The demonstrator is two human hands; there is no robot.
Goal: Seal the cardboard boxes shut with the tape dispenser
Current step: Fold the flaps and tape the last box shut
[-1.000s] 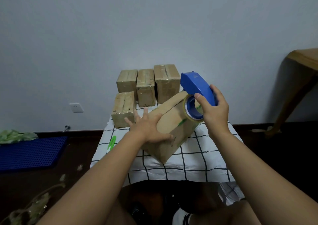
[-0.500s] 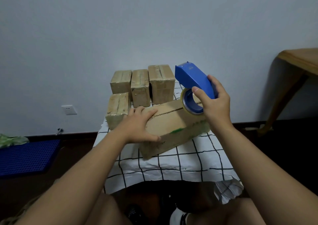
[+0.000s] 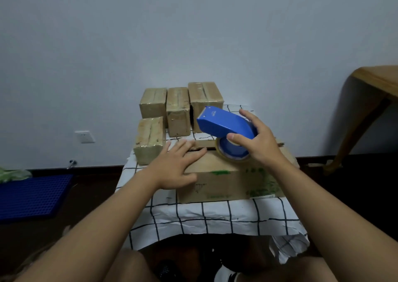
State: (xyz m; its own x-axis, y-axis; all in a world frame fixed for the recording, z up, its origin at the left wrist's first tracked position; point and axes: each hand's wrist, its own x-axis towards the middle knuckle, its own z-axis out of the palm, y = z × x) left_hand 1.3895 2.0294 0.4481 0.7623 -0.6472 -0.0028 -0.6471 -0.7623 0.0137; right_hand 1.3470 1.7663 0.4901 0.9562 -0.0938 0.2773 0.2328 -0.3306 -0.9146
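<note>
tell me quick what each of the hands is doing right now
Left hand: open, fingers flat, pressing on the top of the large brown cardboard box.
Right hand: gripping the blue plastic tape dispenser.

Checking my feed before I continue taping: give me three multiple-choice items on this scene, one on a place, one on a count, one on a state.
1. Where is the tape dispenser?
A. Over the big box
B. On the floor
C. On the wooden table

2. How many small boxes stand behind the big box?
A. Two
B. Four
C. Six

3. What is the left hand doing?
A. Holding a small box
B. Lying flat on the big box
C. Hanging idle

Answers: 1 A, the right hand holds it above the box top. 2 B, three in a row plus one in front. 3 B, the fingers lie spread on the flap.
</note>
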